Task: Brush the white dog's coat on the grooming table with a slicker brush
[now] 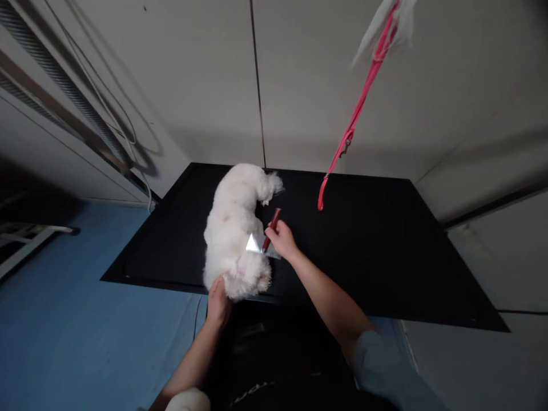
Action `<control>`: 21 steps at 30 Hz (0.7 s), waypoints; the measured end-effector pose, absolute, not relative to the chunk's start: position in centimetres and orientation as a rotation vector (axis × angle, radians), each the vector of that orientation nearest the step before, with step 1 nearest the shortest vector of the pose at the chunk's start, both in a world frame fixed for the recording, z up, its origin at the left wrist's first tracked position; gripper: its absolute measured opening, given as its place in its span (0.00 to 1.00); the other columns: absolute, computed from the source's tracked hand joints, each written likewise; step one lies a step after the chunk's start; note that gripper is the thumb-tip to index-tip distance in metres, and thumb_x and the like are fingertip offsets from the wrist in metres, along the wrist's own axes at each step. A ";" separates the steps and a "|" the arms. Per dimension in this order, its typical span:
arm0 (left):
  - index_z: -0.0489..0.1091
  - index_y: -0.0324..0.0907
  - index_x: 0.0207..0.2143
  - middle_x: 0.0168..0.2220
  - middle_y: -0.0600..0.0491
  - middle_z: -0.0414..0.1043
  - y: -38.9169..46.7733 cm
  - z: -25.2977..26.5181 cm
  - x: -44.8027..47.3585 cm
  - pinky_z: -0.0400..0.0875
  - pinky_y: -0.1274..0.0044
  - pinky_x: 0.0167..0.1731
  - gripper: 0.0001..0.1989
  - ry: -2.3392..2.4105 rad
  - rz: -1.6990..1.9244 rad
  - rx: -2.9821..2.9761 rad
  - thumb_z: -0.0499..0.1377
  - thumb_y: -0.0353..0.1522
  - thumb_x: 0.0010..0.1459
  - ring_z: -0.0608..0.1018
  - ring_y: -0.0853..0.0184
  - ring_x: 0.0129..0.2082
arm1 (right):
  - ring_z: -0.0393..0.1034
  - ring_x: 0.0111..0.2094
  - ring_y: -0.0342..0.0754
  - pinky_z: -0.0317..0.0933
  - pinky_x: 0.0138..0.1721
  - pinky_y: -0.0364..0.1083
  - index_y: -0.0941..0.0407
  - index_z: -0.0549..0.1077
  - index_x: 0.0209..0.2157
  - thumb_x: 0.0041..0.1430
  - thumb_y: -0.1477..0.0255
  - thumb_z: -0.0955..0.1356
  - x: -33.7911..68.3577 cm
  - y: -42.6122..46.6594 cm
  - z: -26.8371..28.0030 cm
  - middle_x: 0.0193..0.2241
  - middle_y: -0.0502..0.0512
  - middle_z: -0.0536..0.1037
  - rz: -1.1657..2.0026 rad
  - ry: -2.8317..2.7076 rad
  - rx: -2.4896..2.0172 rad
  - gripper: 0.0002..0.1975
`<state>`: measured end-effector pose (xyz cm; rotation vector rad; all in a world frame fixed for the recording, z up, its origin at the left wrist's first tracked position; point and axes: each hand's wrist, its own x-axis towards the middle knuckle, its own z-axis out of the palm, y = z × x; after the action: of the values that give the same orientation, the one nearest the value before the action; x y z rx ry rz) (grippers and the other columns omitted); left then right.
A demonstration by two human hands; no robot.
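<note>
A white, fluffy dog (233, 220) is on the black table, its rear towards me and its head at the far end, turned right. My right hand (282, 241) is closed round the dark red handle of a slicker brush (271, 230). The brush's wide, shiny metal head lies against the fur on the right side of the dog's hindquarters. At the near left end of the dog, my left hand (218, 301) grips the fur of its hindquarters, thumb on top. The fingers beneath are partly hidden by fur.
The black table (368, 251) stands against a pale panelled wall. A pink leash (357, 108) hangs over its right half, with a loop at the lower end. Grey corrugated hoses (71, 83) and cables run down at the left. Blue floor (85, 337) shows below.
</note>
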<state>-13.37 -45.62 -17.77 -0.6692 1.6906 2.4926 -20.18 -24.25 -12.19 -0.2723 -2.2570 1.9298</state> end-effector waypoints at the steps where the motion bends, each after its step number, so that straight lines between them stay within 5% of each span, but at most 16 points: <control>1: 0.73 0.39 0.30 0.30 0.52 0.76 -45.5 -17.5 -13.4 0.72 0.75 0.37 0.21 1.646 2.513 -0.671 0.69 0.45 0.38 0.75 0.67 0.30 | 0.71 0.31 0.46 0.65 0.34 0.45 0.55 0.70 0.37 0.55 0.68 0.67 -20.5 -24.4 -12.1 0.30 0.51 0.76 1.875 -2.213 -0.295 0.08; 5: 0.72 0.39 0.31 0.30 0.53 0.76 -45.2 -16.5 -14.1 0.73 0.74 0.35 0.18 1.593 2.513 -0.666 0.69 0.41 0.39 0.76 0.66 0.30 | 0.69 0.28 0.45 0.64 0.32 0.43 0.55 0.71 0.32 0.49 0.68 0.71 -21.4 -24.9 -11.9 0.26 0.48 0.75 2.008 -2.330 0.042 0.08; 10: 0.73 0.42 0.38 0.38 0.50 0.77 -44.0 -15.0 -15.1 0.74 0.69 0.40 0.19 1.550 2.610 -0.718 0.65 0.42 0.45 0.78 0.59 0.39 | 0.69 0.29 0.45 0.65 0.33 0.44 0.54 0.70 0.34 0.52 0.67 0.68 -22.1 -24.6 -11.4 0.27 0.48 0.74 1.897 -2.135 -0.336 0.08; 14: 0.73 0.41 0.36 0.36 0.49 0.77 -43.2 -14.8 -14.9 0.74 0.70 0.38 0.18 1.607 2.615 -0.647 0.64 0.43 0.46 0.78 0.60 0.36 | 0.68 0.27 0.45 0.64 0.30 0.44 0.55 0.70 0.30 0.48 0.68 0.71 -21.4 -24.6 -11.4 0.25 0.48 0.73 2.113 -2.293 -0.094 0.08; 18: 0.73 0.41 0.36 0.38 0.49 0.77 -43.1 -15.6 -14.2 0.74 0.73 0.39 0.18 1.588 2.622 -0.638 0.66 0.39 0.43 0.78 0.62 0.37 | 0.69 0.31 0.46 0.65 0.36 0.45 0.55 0.68 0.33 0.51 0.68 0.68 -20.4 -24.3 -11.7 0.28 0.49 0.74 1.963 -2.027 -0.493 0.08; 21: 0.70 0.40 0.31 0.29 0.53 0.74 -42.9 -16.3 -13.8 0.72 0.76 0.31 0.16 1.613 2.594 -0.724 0.68 0.38 0.40 0.76 0.67 0.27 | 0.69 0.30 0.46 0.65 0.34 0.45 0.55 0.69 0.35 0.50 0.67 0.70 -19.3 -24.5 -12.2 0.28 0.49 0.74 2.118 -2.018 -0.358 0.10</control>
<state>-13.85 -42.89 -16.26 -0.7235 1.6132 2.5939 -19.28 -24.46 -12.19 -0.3577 -2.0178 2.1177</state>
